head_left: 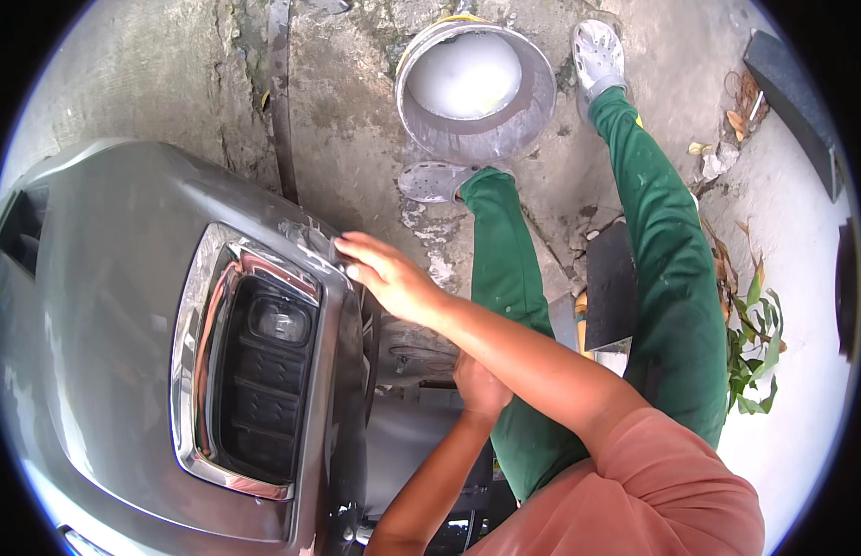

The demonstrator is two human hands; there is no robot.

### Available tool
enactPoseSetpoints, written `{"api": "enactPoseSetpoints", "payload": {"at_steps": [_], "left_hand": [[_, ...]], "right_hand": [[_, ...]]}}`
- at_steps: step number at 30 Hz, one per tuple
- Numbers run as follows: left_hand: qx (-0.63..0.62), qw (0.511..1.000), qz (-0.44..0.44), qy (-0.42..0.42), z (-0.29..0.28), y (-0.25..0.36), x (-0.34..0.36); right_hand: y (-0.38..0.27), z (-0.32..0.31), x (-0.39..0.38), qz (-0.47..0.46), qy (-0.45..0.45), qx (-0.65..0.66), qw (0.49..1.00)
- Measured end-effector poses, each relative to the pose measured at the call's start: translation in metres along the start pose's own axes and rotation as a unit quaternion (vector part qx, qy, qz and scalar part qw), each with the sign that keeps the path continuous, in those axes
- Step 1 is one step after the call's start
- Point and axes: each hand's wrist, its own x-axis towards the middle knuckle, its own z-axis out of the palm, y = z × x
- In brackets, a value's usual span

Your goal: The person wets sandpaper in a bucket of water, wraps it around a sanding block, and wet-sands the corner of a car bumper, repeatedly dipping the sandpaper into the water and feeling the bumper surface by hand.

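Observation:
My right hand [379, 273] grips the upper right corner of a large grey bumper panel [111, 306], its fingertips on the edge beside a chrome-framed opening [188, 361] with a dark, ribbed insert [259, 380]. My left hand [481, 380] is lower, beside my green-trousered knee, its fingers mostly hidden behind my right forearm. What, if anything, it holds cannot be seen.
A bucket [421, 111] with milky white contents stands ahead, between my clog-clad feet. Dark boards [611, 278] lie between my legs. A leafy plant [754, 361] grows beside a white wall [810, 408] at the right. A dark angled piece [791, 111] is at the upper right.

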Motion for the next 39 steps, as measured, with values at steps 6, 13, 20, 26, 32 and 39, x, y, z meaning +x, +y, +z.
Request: {"api": "enactPoseSetpoints", "payload": {"at_steps": [6, 13, 20, 26, 32, 39], "left_hand": [[-0.003, 0.999, 0.051, -0.001, -0.005, 0.006, 0.007], [0.001, 0.999, 0.01, -0.041, 0.003, 0.0, -0.002], [-0.04, 0.999, -0.013, -0.007, 0.003, -0.001, 0.0], [-0.023, 0.999, -0.02, -0.03, -0.004, 0.006, 0.007], [-0.037, 0.999, -0.024, -0.021, -0.01, 0.012, 0.013], [-0.012, 0.999, -0.015, -0.027, -0.007, 0.007, 0.011]], "right_hand": [[-0.011, 0.003, 0.017, -0.027, 0.021, -0.041, 0.999], [-0.022, 0.0, 0.049, -0.087, 0.009, -0.03, 0.996], [-0.031, -0.01, 0.04, -0.082, -0.039, -0.018, 0.996], [-0.029, -0.013, 0.034, -0.08, -0.045, -0.023, 0.996], [-0.028, -0.006, 0.028, -0.088, -0.026, -0.006, 0.996], [-0.029, -0.004, 0.037, -0.082, 0.0, -0.092, 0.992]]}}
